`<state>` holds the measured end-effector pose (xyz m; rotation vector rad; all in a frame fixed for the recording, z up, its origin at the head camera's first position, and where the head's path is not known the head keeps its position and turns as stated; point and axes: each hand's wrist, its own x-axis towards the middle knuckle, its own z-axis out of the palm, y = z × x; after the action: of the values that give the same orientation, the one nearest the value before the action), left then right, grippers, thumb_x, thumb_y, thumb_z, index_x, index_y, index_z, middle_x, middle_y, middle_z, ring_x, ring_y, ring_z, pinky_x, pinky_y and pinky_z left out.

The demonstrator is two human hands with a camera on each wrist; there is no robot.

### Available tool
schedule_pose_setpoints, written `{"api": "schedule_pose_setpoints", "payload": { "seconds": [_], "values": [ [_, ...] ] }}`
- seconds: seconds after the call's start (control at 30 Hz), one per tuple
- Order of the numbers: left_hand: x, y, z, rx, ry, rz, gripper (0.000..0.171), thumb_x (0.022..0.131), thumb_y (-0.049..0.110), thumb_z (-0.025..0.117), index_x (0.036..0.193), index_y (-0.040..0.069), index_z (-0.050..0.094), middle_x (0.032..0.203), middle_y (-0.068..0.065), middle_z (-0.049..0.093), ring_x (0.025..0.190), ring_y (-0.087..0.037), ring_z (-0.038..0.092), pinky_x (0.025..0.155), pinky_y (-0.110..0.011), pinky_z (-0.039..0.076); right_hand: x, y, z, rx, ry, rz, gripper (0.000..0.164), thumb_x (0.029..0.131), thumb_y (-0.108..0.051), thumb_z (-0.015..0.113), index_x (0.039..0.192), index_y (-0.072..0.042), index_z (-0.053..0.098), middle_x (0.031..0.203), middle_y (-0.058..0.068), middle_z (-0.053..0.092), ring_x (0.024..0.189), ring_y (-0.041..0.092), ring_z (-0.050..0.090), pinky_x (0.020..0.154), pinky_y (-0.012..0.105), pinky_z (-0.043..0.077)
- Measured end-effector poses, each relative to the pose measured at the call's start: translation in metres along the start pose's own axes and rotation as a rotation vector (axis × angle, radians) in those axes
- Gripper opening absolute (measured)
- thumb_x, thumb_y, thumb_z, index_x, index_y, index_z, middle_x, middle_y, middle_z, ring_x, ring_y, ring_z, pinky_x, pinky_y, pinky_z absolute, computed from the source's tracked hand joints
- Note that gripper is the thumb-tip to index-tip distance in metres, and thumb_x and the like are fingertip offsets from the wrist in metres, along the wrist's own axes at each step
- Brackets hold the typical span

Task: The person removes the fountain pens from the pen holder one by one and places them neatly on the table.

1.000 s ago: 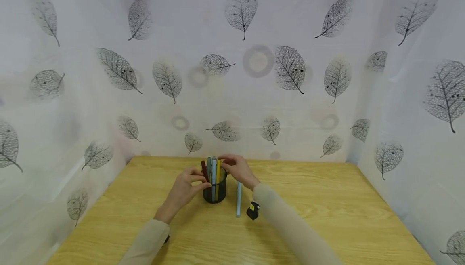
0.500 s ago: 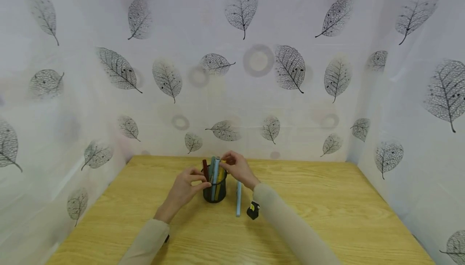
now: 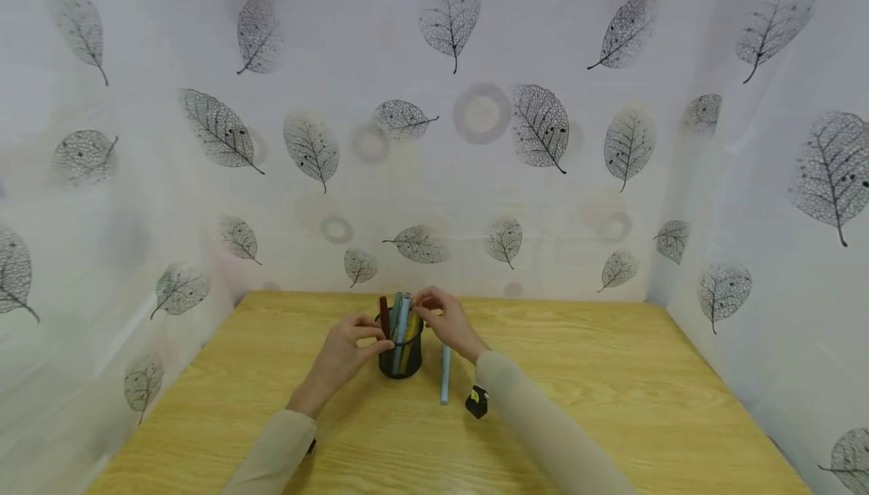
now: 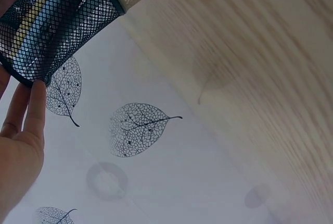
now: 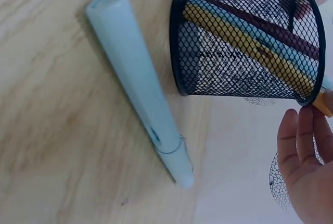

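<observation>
A black mesh pen holder (image 3: 399,363) stands upright on the table, with a dark red pen (image 3: 384,318), blue-green pens (image 3: 403,321) and a yellow pen (image 3: 413,327) leaning inside. My left hand (image 3: 346,352) holds the holder's rim from the left, thumb in front and fingers behind. My right hand (image 3: 449,321) is at the rim's right side. In the right wrist view the yellow pen's end (image 5: 323,105) lies between its thumb and fingers, partly cut off by the frame edge. A light blue pen (image 5: 132,73) lies on the table right of the holder.
The wooden table (image 3: 577,404) runs back to a white leaf-patterned curtain (image 3: 543,216), which also closes both sides. A small black-and-yellow device (image 3: 477,401) hangs under the right sleeve (image 3: 536,412).
The yellow pen has gone from nearly upright to leaning right, lower at the rim. The blue-green pens tilt right too. My right hand shifts slightly; the left keeps its place on the holder.
</observation>
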<state>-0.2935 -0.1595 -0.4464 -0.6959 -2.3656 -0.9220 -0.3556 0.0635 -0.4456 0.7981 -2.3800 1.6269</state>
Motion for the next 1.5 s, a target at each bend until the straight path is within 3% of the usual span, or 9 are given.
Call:
{"api": "schedule_pose_setpoints", "payload": {
  "seconds": [0.1, 0.4, 0.53, 0.83, 0.97, 1.13, 1.23, 1.37, 1.5],
  "values": [
    [0.000, 0.000, 0.000, -0.006, 0.003, -0.003, 0.012, 0.074, 0.023, 0.085, 0.076, 0.015, 0.076, 0.090, 0.001, 0.064, 0.086, -0.016, 0.062, 0.075, -0.033, 0.054, -0.002, -0.002, 0.002, -0.017, 0.013, -0.006, 0.007, 0.098, -0.008, 0.060, 0.101, -0.005, 0.066, 0.104, 0.011, 0.069, 0.087, 0.016, 0.063, 0.066, 0.025, 0.054],
    [0.001, -0.001, -0.002, 0.005, 0.004, 0.004, 0.011, 0.075, 0.024, 0.085, 0.077, 0.016, 0.077, 0.090, 0.001, 0.064, 0.086, -0.016, 0.062, 0.073, -0.032, 0.054, -0.014, -0.040, -0.005, 0.033, -0.010, 0.000, 0.019, 0.097, -0.001, 0.058, 0.110, 0.006, 0.069, 0.113, 0.023, 0.068, 0.100, 0.036, 0.063, 0.075, 0.029, 0.056],
    [0.004, 0.000, -0.003, 0.012, 0.001, 0.010, 0.012, 0.076, 0.024, 0.084, 0.078, 0.015, 0.077, 0.090, 0.001, 0.065, 0.087, -0.017, 0.062, 0.073, -0.033, 0.054, -0.013, -0.036, -0.003, 0.037, 0.041, -0.001, 0.018, 0.096, -0.002, 0.060, 0.110, 0.005, 0.070, 0.114, 0.022, 0.068, 0.105, 0.037, 0.063, 0.079, 0.034, 0.056],
    [0.002, -0.005, 0.000, 0.035, -0.008, 0.029, 0.013, 0.075, 0.026, 0.084, 0.077, 0.016, 0.078, 0.089, 0.002, 0.064, 0.084, -0.016, 0.062, 0.072, -0.032, 0.054, -0.005, -0.006, 0.001, 0.029, 0.126, -0.042, 0.017, 0.098, -0.011, 0.061, 0.110, -0.007, 0.072, 0.113, 0.011, 0.069, 0.099, 0.022, 0.066, 0.077, 0.027, 0.055],
    [0.001, -0.006, 0.002, 0.026, -0.013, 0.020, 0.013, 0.075, 0.028, 0.084, 0.078, 0.017, 0.077, 0.090, 0.002, 0.064, 0.086, -0.016, 0.062, 0.073, -0.032, 0.054, -0.005, -0.009, -0.002, 0.075, 0.158, -0.071, 0.017, 0.098, -0.010, 0.061, 0.111, -0.005, 0.071, 0.112, 0.014, 0.068, 0.097, 0.025, 0.068, 0.080, 0.031, 0.057],
    [-0.001, -0.006, 0.002, 0.024, -0.015, 0.011, 0.014, 0.075, 0.029, 0.084, 0.077, 0.018, 0.077, 0.089, 0.003, 0.063, 0.084, -0.015, 0.062, 0.072, -0.032, 0.054, -0.005, -0.013, -0.007, 0.134, 0.168, -0.029, 0.021, 0.100, -0.012, 0.059, 0.115, -0.003, 0.068, 0.118, 0.016, 0.066, 0.108, 0.029, 0.066, 0.090, 0.035, 0.056],
    [0.000, -0.004, 0.001, 0.020, -0.010, 0.020, 0.014, 0.075, 0.028, 0.084, 0.077, 0.017, 0.076, 0.088, 0.003, 0.062, 0.084, -0.015, 0.062, 0.071, -0.031, 0.054, -0.007, -0.027, -0.014, 0.165, 0.162, -0.013, 0.023, 0.099, -0.011, 0.060, 0.117, 0.001, 0.066, 0.120, 0.021, 0.064, 0.111, 0.033, 0.064, 0.094, 0.036, 0.054],
    [0.001, -0.003, 0.001, 0.019, -0.002, 0.032, 0.013, 0.074, 0.026, 0.085, 0.077, 0.016, 0.076, 0.088, 0.002, 0.062, 0.084, -0.016, 0.063, 0.071, -0.031, 0.054, -0.011, -0.046, -0.023, 0.202, 0.179, 0.020, 0.025, 0.095, -0.006, 0.065, 0.118, 0.002, 0.065, 0.120, 0.023, 0.062, 0.111, 0.035, 0.062, 0.094, 0.036, 0.054],
    [0.001, -0.003, 0.001, 0.018, 0.001, 0.033, 0.013, 0.074, 0.026, 0.085, 0.077, 0.017, 0.076, 0.089, 0.002, 0.062, 0.084, -0.015, 0.062, 0.072, -0.031, 0.054, -0.011, -0.048, -0.026, 0.271, 0.207, 0.041, 0.028, 0.092, -0.002, 0.067, 0.120, 0.003, 0.064, 0.119, 0.025, 0.062, 0.112, 0.038, 0.061, 0.092, 0.033, 0.055]
  ]
}}
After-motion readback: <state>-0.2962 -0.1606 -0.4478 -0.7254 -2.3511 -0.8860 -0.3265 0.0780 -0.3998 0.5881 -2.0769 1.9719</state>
